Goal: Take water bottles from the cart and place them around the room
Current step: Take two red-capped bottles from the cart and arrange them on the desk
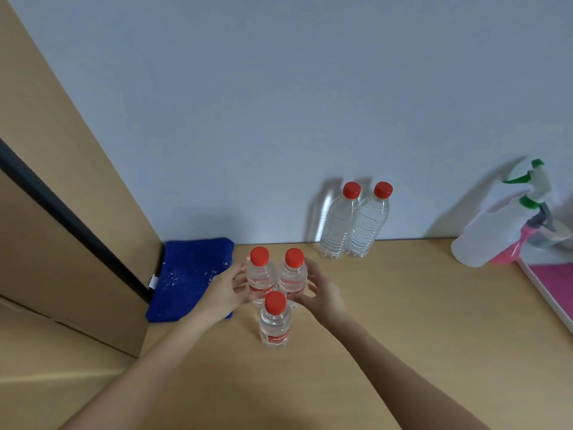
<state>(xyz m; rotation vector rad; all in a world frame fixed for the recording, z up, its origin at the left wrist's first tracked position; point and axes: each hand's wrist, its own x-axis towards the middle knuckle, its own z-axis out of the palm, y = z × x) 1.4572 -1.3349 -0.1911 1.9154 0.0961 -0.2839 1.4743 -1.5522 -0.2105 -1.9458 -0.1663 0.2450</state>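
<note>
Three small water bottles with red caps and red labels stand upright in a tight triangle on a wooden surface. My left hand curls round the back left bottle from its left side. From the right, my right hand curls round the back right bottle. In front of both stands the third bottle, with neither hand on it. Two taller clear bottles with red caps stand side by side against the wall behind.
A folded blue cloth lies left of the bottles, against a wooden side panel. At the right stand a white spray bottle with a green nozzle and a pink one behind it. A pink board with a white edge lies at the far right.
</note>
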